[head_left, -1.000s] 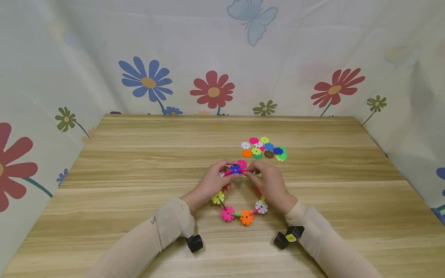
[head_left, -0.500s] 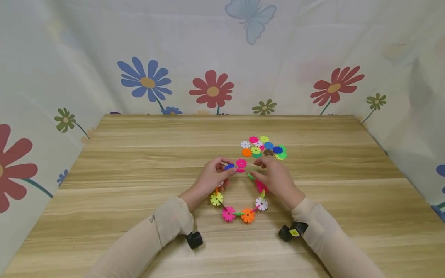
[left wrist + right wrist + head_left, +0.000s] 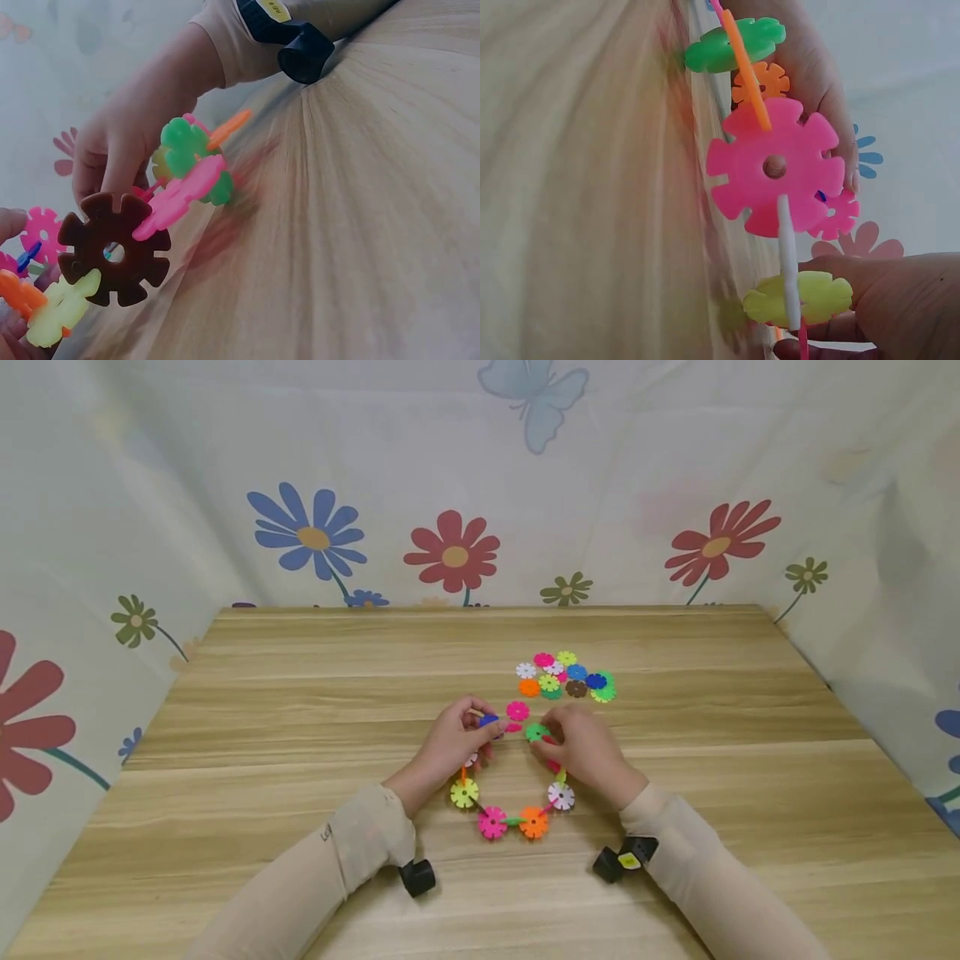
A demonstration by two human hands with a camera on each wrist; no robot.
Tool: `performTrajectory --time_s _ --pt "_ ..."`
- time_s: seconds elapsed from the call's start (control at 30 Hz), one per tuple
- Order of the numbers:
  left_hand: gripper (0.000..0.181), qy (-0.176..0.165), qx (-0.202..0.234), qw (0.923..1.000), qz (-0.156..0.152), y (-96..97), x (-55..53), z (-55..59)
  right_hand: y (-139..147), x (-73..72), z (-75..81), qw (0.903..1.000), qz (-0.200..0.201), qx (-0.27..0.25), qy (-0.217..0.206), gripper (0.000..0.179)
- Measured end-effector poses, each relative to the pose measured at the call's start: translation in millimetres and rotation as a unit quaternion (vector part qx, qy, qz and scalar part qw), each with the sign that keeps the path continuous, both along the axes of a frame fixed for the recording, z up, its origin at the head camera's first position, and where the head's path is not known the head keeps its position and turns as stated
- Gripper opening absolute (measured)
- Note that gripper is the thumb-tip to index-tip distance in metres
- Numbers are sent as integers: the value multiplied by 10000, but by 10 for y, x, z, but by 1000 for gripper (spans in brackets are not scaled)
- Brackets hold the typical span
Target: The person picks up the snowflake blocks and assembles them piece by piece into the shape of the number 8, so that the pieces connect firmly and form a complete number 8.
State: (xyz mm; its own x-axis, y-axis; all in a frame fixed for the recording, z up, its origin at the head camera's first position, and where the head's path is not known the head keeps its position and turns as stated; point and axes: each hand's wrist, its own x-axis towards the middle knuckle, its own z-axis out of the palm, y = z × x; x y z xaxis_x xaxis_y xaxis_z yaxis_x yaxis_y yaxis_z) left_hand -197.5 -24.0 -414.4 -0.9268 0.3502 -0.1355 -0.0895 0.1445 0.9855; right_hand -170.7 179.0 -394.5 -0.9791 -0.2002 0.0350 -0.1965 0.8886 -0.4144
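Observation:
A chain of coloured plastic snowflake discs, with an orange disc [image 3: 533, 822] and a pink disc [image 3: 492, 822] at its near side, forms a ring that gapes at the far side. My left hand [image 3: 452, 737] pinches a blue disc [image 3: 489, 723] at one end, from which a pink disc seen edge-on [image 3: 513, 727] sticks out. At the other end my right hand [image 3: 588, 745] grips the chain by a green disc [image 3: 537, 732], beside a red one. Close up in the left wrist view, a brown disc [image 3: 114, 250] stands before the right hand's fingers.
Just beyond the gap lies a loose pink disc [image 3: 517, 711]. Farther back is a cluster of loose discs, among them a brown disc [image 3: 576, 688] and a white disc [image 3: 526, 670]. A flowered cloth [image 3: 360, 435] stands behind the wooden table [image 3: 300, 652].
The right hand has parted from the blue disc, reached out with spread fingers, and come back onto the green disc. My left hand has shifted slightly left with the blue and pink discs.

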Motion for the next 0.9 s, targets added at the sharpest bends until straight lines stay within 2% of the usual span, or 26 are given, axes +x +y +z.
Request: performTrajectory --time_s 0.17,0.33,0.57,0.77,0.9 --pt "27 -134 10 9999 9 -5 6 -14 -22 8 -7 9996 74 -270 70 32" --pt "25 -117 -11 9999 63 -2 2 -24 -33 23 5 9982 196 -503 262 32" --pt "27 89 -172 9998 1 15 10 0 -34 45 18 9943 286 -935 418 33" --pt "26 381 -170 9990 -180 19 9 -31 -35 42 5 9919 371 -1157 372 31" --pt "22 432 -123 9987 -237 21 14 -40 -44 49 1 9909 414 -1243 299 31"
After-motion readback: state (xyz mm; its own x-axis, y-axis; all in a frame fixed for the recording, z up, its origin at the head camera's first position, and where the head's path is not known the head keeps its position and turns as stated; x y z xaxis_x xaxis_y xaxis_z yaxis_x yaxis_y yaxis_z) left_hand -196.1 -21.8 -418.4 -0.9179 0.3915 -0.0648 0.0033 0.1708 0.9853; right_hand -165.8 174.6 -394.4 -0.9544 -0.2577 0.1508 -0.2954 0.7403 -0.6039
